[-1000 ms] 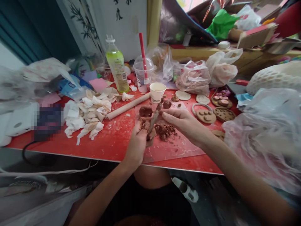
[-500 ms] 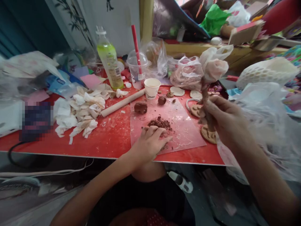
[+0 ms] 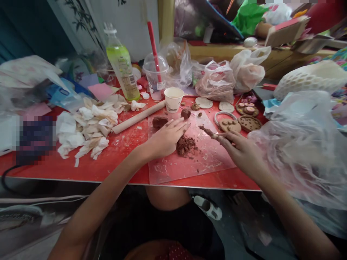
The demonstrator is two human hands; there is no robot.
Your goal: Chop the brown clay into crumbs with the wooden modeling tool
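Watching here, right hand (image 3: 238, 147) pinching a clay-smeared modelling tool (image 3: 208, 130), left hand (image 3: 170, 138) fingers loosely outstretched beside the brown clay crumbs (image 3: 187, 146); I'd use a light grip, tip low

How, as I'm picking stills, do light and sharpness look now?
Head view, light: uneven, gloomy below the table; head view, middle: left hand and right hand readable, fine detail on the tool soft; head view, left side: bag blurry, pixel blocks over a dark object.

Right hand (image 3: 240, 151) held a brown-smeared stick (image 3: 208, 130) above the translucent sheet (image 3: 214, 157); left hand (image 3: 166, 140), fingers (image 3: 181, 126) extended, was beside brown crumbs (image 3: 187, 146).
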